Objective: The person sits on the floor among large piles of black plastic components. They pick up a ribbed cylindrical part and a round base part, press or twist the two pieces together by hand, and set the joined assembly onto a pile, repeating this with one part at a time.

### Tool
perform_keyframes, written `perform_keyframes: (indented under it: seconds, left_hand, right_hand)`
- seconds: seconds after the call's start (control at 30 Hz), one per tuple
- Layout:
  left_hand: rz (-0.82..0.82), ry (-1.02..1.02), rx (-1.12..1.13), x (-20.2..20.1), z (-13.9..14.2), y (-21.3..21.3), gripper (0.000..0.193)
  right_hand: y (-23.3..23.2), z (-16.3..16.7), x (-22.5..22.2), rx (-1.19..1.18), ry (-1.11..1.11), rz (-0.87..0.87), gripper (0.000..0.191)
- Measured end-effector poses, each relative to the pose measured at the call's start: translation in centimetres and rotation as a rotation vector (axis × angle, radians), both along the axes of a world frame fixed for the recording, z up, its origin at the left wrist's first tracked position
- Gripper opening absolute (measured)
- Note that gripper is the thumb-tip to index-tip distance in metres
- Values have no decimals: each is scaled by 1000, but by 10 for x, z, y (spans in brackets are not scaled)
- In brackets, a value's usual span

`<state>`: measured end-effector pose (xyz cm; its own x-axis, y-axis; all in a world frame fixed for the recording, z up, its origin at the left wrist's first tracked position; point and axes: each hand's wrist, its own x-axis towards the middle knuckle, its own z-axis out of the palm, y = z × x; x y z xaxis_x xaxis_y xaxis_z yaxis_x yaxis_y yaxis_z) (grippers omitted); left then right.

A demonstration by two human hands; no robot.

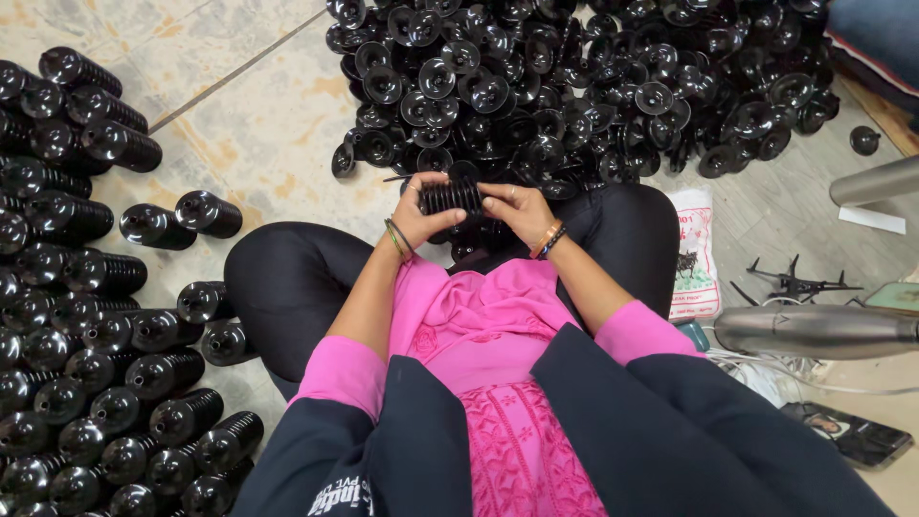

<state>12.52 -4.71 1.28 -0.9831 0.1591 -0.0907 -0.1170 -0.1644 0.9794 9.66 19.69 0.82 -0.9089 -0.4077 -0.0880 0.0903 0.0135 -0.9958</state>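
I sit cross-legged on the floor and hold a short stack of black round plastic discs [452, 196] between both hands, just above my lap. My left hand [418, 213] grips its left end with the fingers curled over the top. My right hand [517, 208] grips the right end, thumb and fingers pressed on the stack. Bangles circle both wrists. Straight ahead lies a big heap of loose black discs [574, 77], its near edge almost touching my hands.
Rows of finished black ribbed stacks [86, 316] lie on the stone floor to my left. On my right are a printed white bag [697, 251], a metal bottle [814, 330], a phone [852, 433] and a small black drone-like frame [793, 281].
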Motion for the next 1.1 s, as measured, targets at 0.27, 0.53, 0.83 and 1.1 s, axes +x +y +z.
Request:
perform_keyframes:
  seconds: [0.27,0.53,0.83,1.1]
  left_hand:
    - [5,167,-238,0,-15,5,73]
    - [-191,19,-264,-1,3,-23,99]
    - [-507,-58,-903,-1,61,-44,111]
    - [-310,-234,-1165,-45,43,-93,102]
  right_hand:
    - [-10,4,3,-183,-249,9,34]
    - [-9,2,-5,33,-19,48,23]
    - [-51,46,2,326,384,81,16]
    - [-164,74,-41,475,784,207,19]
